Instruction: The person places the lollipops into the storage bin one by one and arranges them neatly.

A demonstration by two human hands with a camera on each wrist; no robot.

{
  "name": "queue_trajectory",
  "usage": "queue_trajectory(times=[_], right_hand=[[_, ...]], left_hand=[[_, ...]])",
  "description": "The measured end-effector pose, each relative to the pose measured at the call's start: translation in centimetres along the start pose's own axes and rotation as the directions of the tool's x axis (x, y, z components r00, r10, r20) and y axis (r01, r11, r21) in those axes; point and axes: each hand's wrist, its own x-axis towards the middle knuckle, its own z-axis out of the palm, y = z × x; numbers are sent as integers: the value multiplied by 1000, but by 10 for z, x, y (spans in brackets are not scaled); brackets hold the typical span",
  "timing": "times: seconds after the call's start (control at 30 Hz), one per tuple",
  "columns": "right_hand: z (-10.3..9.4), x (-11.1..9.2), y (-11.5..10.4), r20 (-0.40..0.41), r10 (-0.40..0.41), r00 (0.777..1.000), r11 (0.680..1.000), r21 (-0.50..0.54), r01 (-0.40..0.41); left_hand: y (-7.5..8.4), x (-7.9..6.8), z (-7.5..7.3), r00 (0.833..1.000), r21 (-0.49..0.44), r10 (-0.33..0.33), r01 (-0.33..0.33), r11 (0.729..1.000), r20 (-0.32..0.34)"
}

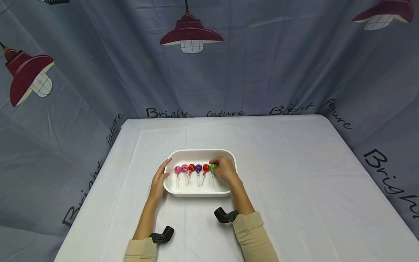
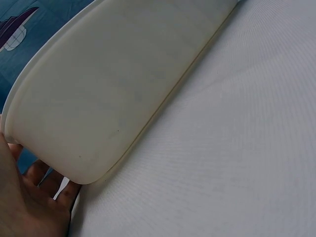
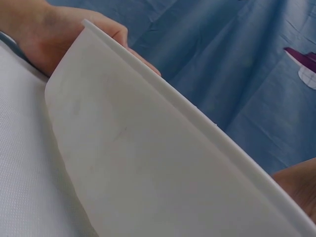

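Note:
A white tray [image 1: 196, 194] lies on the table, with several wrapped lollipops in a row inside it, sticks toward the person. From the left come pink lollipops [image 1: 178, 169], a red one [image 1: 191, 167], a purple one [image 1: 198, 168], another red one [image 1: 206, 167] and a green lollipop [image 1: 213, 166] at the right end. My left hand [image 1: 159, 180] holds the tray's left end, thumb at the rim and fingers against the outer wall in the left wrist view. Over the tray's right part, my right hand [image 1: 224, 169] pinches the green lollipop's head; the tray wall [image 3: 133, 133] hides its fingertips in the right wrist view.
A white cloth covers the table [image 1: 294, 182]. Grey-blue curtains [image 1: 245, 65] with printed lamps and lettering hang behind and at the sides. Each wrist carries a black camera mount, on the left [image 1: 162, 235] and on the right [image 1: 226, 215].

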Motion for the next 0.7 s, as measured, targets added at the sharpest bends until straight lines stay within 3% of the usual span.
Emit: queue_trajectory(times=[0.7], right_hand=[[1, -1, 3, 0, -21, 1000, 999, -28, 21]], left_hand=[[1, -2, 0, 1000, 15, -4, 4, 1000, 8]])
